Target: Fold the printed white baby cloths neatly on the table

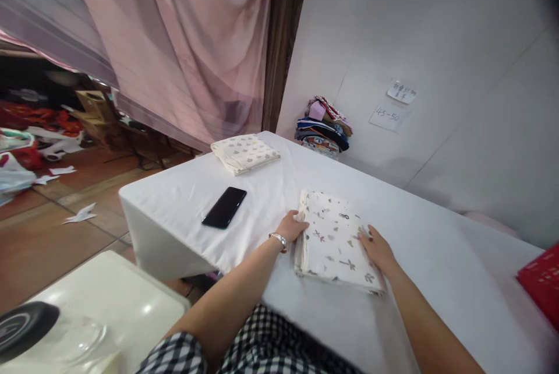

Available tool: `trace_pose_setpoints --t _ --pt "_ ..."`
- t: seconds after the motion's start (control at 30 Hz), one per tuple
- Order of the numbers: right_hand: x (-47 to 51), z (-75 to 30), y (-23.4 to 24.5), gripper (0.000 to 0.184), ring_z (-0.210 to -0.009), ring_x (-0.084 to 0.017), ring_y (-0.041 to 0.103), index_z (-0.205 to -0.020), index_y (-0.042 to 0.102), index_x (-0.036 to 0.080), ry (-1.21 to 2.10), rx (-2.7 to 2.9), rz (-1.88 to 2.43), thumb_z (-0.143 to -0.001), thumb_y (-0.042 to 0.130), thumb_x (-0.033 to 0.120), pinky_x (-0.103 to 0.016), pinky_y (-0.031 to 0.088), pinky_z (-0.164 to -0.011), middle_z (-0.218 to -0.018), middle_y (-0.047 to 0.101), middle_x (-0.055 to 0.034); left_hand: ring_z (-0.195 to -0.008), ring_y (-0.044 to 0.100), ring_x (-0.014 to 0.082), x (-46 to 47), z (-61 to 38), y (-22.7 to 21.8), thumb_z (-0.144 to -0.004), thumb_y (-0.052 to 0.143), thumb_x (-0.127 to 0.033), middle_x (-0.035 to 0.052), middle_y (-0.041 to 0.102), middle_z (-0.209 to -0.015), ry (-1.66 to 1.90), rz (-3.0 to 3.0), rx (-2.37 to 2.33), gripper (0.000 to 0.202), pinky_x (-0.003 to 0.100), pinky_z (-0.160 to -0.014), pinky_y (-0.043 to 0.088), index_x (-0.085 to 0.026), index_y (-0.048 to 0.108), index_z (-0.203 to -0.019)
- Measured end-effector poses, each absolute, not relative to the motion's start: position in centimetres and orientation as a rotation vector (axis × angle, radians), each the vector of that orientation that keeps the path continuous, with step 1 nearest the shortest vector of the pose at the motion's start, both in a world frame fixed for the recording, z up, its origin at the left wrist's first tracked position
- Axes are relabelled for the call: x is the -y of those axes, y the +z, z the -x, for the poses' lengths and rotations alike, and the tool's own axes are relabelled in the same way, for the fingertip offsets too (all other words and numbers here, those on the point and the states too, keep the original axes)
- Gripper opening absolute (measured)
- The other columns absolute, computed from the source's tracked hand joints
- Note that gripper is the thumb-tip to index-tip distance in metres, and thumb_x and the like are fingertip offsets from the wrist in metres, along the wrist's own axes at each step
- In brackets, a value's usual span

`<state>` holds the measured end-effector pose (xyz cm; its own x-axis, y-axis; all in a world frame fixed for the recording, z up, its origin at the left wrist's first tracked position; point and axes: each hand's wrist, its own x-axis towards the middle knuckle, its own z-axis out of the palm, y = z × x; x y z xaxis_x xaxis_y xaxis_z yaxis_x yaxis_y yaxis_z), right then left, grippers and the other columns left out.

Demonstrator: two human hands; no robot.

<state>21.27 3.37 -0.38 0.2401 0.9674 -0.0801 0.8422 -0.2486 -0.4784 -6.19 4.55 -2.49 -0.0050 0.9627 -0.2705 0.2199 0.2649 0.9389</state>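
Observation:
A folded white cloth (334, 240) with small printed plants and animals lies flat on the white-covered table in front of me. At its left edge my left hand (293, 228), with a silver bracelet at the wrist, grips the folded layers, thumb on top. My right hand (378, 249) holds the opposite edge, its fingertips on the upper face. Farther back lies a second folded cloth (245, 152), cream with a grey print, apart from both hands. A black phone (224, 207) rests left of my left hand.
The table (174, 193) has a white cover and meets a pale wall. A pile of folded clothes (323, 126) stands against the wall below two paper notes (388, 116). A red box (541, 283) is at far right. Lower left is a cream surface (131, 286) with a black-lidded container (26, 327).

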Motion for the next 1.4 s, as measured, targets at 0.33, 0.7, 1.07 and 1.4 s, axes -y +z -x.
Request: trace_pose_setpoints --t 0.33,0.7,1.07,1.4 --pt "-2.8 -21.7 1.4 0.044 -0.085 -0.024 0.065 -0.106 0.057 0.013 1.41 1.291 1.909 -0.074 0.06 0.044 -0.03 0.051 -0.066 -0.101 0.067 -0.0156 -0.076 0.061 0.019 -4.2 5.8 -1.4 -0.069 0.065 -0.032 0.0101 0.064 -0.091 0.816 -1.21 -1.577 0.062 0.025 -0.061 0.043 -0.01 0.043 -0.122" --pt "-0.5 -14.2 5.4 0.023 -0.086 -0.02 0.059 -0.102 0.054 0.018 -0.049 2.285 1.983 -0.082 0.042 0.023 -0.027 0.039 -0.07 -0.099 0.059 -0.01 -0.09 0.06 0.0271 -1.7 -0.8 4.8 -0.076 0.052 -0.024 0.0159 0.065 -0.092 0.791 -1.95 -1.685 0.033 0.032 -0.077 0.042 -0.013 0.051 -0.106" --pt "1.4 -18.7 6.9 0.034 -0.099 -0.021 0.057 -0.109 0.062 0.022 0.757 1.934 1.695 -0.08 0.048 0.032 -0.028 0.041 -0.083 -0.107 0.065 -0.0041 -0.076 0.06 0.0183 0.3 -2.6 6.3 -0.073 0.059 -0.024 0.0034 0.062 -0.077 0.871 -1.324 -1.191 0.061 0.03 -0.073 0.045 -0.017 0.037 -0.129" --pt "1.5 -20.8 10.9 0.038 -0.082 -0.022 0.061 -0.095 0.063 0.019 0.827 2.292 1.998 -0.069 0.061 0.047 -0.026 0.043 -0.067 -0.092 0.068 -0.0049 -0.066 0.059 0.0132 2.8 -5.7 5.5 -0.058 0.064 -0.008 -0.0045 0.056 -0.069 0.912 -0.757 -0.668 0.089 0.032 -0.071 0.049 -0.02 0.022 -0.135"
